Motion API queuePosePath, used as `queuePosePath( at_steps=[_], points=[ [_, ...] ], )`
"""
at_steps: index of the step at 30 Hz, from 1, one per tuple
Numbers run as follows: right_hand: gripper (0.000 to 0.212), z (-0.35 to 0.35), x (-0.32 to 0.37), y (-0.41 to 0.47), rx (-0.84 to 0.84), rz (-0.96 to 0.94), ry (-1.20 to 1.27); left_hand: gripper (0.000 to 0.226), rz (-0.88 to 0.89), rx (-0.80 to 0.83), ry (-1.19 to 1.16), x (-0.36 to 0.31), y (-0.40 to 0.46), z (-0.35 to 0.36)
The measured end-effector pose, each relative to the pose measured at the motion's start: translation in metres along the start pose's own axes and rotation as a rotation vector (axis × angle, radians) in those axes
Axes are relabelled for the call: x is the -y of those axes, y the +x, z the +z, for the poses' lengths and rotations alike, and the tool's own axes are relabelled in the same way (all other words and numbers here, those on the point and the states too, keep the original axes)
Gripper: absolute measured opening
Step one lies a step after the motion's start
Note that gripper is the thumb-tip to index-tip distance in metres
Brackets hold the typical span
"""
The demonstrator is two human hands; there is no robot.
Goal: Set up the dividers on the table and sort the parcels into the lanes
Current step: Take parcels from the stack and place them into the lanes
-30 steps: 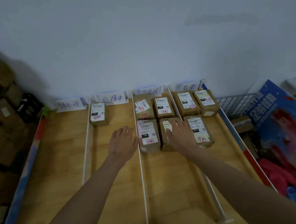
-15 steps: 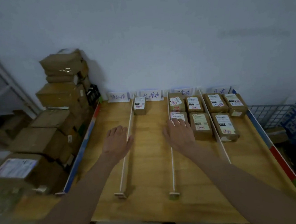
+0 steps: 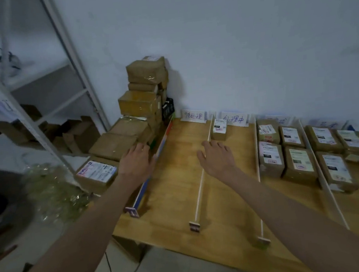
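The wooden table (image 3: 176,202) is split into lanes by white dividers (image 3: 199,195), with paper labels (image 3: 193,115) at the far end. One small parcel (image 3: 219,129) stands in the second lane. Several brown parcels (image 3: 270,160) fill the two right lanes. My left hand (image 3: 136,162) reaches out, empty and with relaxed fingers, over the table's left border strip (image 3: 160,148) toward the parcel pile (image 3: 113,145) beside the table. My right hand (image 3: 216,157) hovers empty with fingers spread above the first divider.
A tall stack of brown boxes (image 3: 145,90) stands against the wall left of the table. A labelled parcel (image 3: 96,172) lies at the pile's near end. A white metal shelf frame (image 3: 72,58) and crumpled plastic wrap (image 3: 54,191) are further left.
The view has swung left. Both hands have moved left across the lanes; the left hand now reaches past the table's left edge and the right hand is over the first divider.
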State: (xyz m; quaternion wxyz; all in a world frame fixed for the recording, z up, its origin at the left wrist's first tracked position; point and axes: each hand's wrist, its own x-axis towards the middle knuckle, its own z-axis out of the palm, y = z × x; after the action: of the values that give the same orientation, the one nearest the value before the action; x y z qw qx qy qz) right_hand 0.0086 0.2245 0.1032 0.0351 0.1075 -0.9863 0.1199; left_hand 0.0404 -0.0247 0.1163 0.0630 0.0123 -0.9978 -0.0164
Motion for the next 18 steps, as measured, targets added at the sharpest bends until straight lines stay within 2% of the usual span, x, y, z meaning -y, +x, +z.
queuePosePath(
  at_steps=[5, 11, 15, 18],
  points=[
    [0.048, 0.031, 0.066, 0.034, 0.038, 0.039, 0.054, 0.04, -0.011, 0.009, -0.055, 0.074, 0.019, 0.009],
    [0.047, 0.071, 0.142, 0.079, 0.111, 0.137, 0.167, 0.043, -0.037, 0.077, -0.008, 0.166, 0.073, 0.023],
    [0.053, 0.094, 0.185, 0.107, 0.166, 0.218, 0.219, 0.047, -0.035, 0.114, -0.028, 0.218, 0.108, 0.037],
    [0.065, 0.112, 0.21, 0.131, 0.209, 0.296, 0.279, 0.051, -0.044, 0.129, -0.056, 0.248, 0.13, 0.047]
  ],
)
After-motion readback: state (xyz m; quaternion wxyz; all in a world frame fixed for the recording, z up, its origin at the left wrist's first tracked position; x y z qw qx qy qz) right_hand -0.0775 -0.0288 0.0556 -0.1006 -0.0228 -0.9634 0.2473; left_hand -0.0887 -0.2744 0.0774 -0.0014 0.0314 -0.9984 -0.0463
